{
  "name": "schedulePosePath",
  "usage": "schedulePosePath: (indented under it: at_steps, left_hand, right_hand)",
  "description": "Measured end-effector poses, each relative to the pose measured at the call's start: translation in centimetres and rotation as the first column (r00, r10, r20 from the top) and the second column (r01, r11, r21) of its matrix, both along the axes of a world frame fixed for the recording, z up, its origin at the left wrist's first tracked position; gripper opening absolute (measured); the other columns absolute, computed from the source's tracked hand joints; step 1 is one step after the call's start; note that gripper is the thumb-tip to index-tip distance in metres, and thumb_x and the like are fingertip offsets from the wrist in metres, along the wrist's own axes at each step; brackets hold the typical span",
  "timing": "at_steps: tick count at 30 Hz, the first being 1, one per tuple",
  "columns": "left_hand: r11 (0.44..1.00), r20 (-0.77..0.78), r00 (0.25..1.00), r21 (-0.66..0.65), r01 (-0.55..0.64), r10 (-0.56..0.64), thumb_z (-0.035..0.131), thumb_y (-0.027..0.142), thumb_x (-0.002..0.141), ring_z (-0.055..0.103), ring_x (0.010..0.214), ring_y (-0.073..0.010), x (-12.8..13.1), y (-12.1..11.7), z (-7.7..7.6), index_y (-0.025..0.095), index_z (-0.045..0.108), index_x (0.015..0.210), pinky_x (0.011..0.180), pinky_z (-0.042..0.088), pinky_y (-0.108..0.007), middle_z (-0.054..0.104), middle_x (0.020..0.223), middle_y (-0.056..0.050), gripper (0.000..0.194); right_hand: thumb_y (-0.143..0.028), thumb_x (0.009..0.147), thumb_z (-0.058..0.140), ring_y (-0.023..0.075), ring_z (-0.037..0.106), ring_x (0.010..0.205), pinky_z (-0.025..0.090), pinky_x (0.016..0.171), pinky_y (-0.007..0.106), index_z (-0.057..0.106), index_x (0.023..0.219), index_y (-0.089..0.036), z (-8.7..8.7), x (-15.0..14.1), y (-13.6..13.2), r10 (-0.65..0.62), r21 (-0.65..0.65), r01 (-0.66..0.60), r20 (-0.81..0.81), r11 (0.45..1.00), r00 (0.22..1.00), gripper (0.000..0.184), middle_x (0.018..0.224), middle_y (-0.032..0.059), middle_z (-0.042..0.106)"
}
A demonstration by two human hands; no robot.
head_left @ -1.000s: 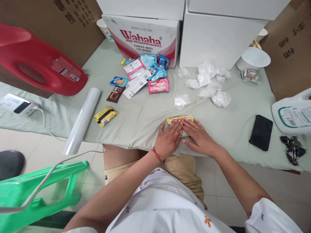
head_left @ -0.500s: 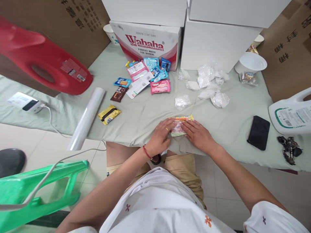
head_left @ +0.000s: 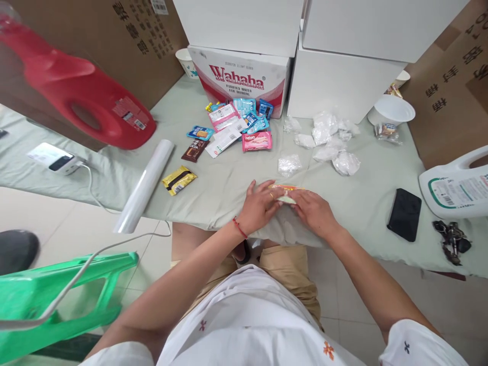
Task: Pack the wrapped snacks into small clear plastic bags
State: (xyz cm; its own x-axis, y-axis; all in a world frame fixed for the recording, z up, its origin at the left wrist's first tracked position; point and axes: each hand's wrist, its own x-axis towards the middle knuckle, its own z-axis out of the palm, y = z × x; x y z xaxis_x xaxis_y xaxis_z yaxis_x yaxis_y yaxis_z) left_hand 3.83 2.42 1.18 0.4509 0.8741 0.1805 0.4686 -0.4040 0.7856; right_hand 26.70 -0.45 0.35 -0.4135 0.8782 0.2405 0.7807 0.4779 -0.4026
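head view: both hands (head_left: pixel 286 208) grip a packet (head_left: pixel 286 199) below the "wahaha" box (head_left: pixel 244 76).

The left hand (head_left: pixel 260 206), a ring on one finger and a red cord round its wrist, lies palm down, thumb toward the body. The right hand (head_left: pixel 313 209) comes in from the other side, fingers bent inward (its wrist is bare), so the fingertips nearly meet. Both forearms angle forward, converging.
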Motion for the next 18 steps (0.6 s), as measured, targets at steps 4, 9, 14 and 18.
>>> schedulePosePath:
  at_steps: [4,9,14,18]
  left_hand:
    - [0.903,0.581,0.739,-0.42,-0.085,0.34,0.067,0.05,0.092,0.049,0.142,-0.0284,-0.3,0.4,1.8,0.026,0.06,0.131,0.116,0.041,-0.052,0.056,0.149,-0.011,0.046]
    - [0.631,0.697,0.538,-0.695,0.344,0.474,0.092,0.037,0.067,0.069,0.113,-0.0286,1.9,-1.1,1.1,0.02,0.062,0.115,0.098,0.055,-0.045,0.073,0.119,-0.01,0.059]
    - [0.599,0.657,0.425,-0.75,0.282,0.623,0.094,0.021,0.056,0.075,0.091,-0.0245,3.6,-1.7,-0.1,0.018,0.063,0.101,0.088,0.059,-0.041,0.077,0.091,-0.004,0.055]
    - [0.581,0.668,0.457,-0.741,0.337,0.587,0.089,0.023,0.062,0.074,0.096,-0.0259,3.5,-1.8,-0.1,0.017,0.067,0.098,0.089,0.059,-0.04,0.078,0.094,-0.006,0.043]
  right_hand:
    - [-0.048,0.104,0.049,0.0246,0.07,0.097,0.058,0.086,0.039,0.065,0.131,-0.022,3.2,-0.2,0.0,-0.185,-0.267,0.071,-0.43,0.961,0.884,0.04,0.111,0.0083,0.076]
    - [-0.063,0.101,0.048,0.0229,0.071,0.095,0.06,0.083,0.037,0.062,0.132,-0.021,2.6,-2.5,-0.7,-0.355,-0.54,-0.181,-0.734,0.822,0.578,0.053,0.112,0.007,0.075]
    - [-0.062,0.093,0.062,0.0268,0.064,0.121,0.056,0.101,0.044,0.059,0.139,-0.023,-0.3,-3.5,-1.6,-0.426,-0.469,0.094,-0.678,0.878,0.599,0.06,0.136,0.0113,0.067]
    - [-0.061,0.093,0.061,0.0258,0.071,0.108,0.06,0.096,0.044,0.061,0.133,-0.022,-0.9,-3.7,-2.3,-0.448,-0.56,-0.063,-0.72,0.826,0.53,0.056,0.121,0.0078,0.074]
